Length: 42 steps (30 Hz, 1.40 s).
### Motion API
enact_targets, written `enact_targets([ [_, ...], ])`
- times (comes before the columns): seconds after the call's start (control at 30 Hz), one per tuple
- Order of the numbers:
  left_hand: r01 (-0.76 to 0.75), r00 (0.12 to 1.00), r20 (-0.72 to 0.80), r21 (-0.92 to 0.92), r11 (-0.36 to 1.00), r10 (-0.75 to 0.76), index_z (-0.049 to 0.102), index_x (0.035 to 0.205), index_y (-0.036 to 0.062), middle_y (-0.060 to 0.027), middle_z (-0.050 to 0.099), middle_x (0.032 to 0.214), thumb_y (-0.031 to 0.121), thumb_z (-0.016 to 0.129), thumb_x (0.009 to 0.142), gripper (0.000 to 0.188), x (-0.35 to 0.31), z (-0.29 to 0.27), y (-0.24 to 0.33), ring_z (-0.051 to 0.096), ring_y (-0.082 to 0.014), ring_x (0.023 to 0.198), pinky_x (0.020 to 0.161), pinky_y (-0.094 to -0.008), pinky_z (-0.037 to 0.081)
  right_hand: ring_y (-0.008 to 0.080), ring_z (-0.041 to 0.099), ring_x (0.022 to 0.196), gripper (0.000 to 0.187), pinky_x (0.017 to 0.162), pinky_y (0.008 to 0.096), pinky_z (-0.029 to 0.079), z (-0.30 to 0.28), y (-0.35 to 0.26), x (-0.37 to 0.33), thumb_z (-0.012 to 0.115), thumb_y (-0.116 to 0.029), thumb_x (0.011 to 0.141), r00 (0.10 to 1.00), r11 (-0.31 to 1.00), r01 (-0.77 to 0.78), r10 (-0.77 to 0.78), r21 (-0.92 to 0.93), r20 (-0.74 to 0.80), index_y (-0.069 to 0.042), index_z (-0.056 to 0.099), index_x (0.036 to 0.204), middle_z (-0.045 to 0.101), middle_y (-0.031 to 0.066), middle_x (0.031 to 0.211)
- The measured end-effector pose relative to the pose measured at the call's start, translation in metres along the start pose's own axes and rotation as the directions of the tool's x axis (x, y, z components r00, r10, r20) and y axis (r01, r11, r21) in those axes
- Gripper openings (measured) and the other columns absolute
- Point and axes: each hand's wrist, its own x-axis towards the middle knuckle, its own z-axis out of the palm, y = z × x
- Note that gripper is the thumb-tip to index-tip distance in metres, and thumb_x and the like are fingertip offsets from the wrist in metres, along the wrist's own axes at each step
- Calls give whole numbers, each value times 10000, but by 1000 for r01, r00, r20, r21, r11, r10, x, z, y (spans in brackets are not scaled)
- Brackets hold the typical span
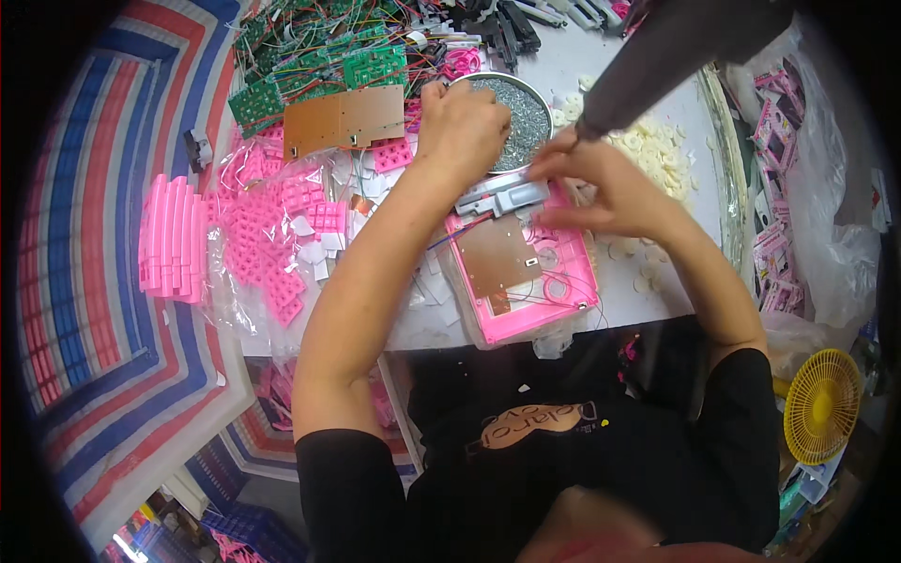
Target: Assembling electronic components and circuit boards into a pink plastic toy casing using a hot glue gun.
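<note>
My left hand (465, 124) rests over a round tin of small metal screws (527, 111), its fingers curled closed at the rim. Whatever is in those fingers is hidden. My right hand (610, 183) has its thumb and fingers apart beside a silver-grey plastic part (507, 197). This part lies at the top edge of a pink plastic housing (502, 326), which holds a brown circuit board (493, 258) and thin wires. Above my right hand, a dark tool like a power screwdriver (648, 70) slants down, its tip close to my fingers.
Green circuit boards with wires (375, 66) pile up at the far left. Pink keypad pieces (258, 235) and stacked pink strips (174, 239) lie left. Cream-coloured small parts (652, 155) spread at right. A yellow fan (822, 405) stands beside my right elbow.
</note>
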Motion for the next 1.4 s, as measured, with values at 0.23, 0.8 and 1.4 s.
enact_targets([
  [0.23,-6,1000,-24,108,994,9,730,777,122,-39,688,844,193,691,849,108,11,-11,8,645,-251,898,890,-513,383,302,504,1347,556,1153,475,369,-99,-2,34,733,-328,913,983,801,-23,126,599,-131,-38,581,1363,622,142,1347],
  [0.8,66,959,-234,-374,925,-163,665,852,97,-16,635,783,121,733,823,78,-84,-67,83,587,-220,765,818,-396,315,119,433,513,260,547,303,430,-18,-79,40,626,-142,976,928,437,329,16,837,-372,-78,510,1199,446,1,633],
  [1.4,222,955,-175,-123,967,-241,715,970,162,50,685,1002,228,790,799,198,-75,-50,86,581,-195,1051,987,-527,268,144,454,548,162,565,354,435,-4,-55,43,570,-19,947,888,722,125,224,680,-401,-44,493,1088,523,71,695],
])
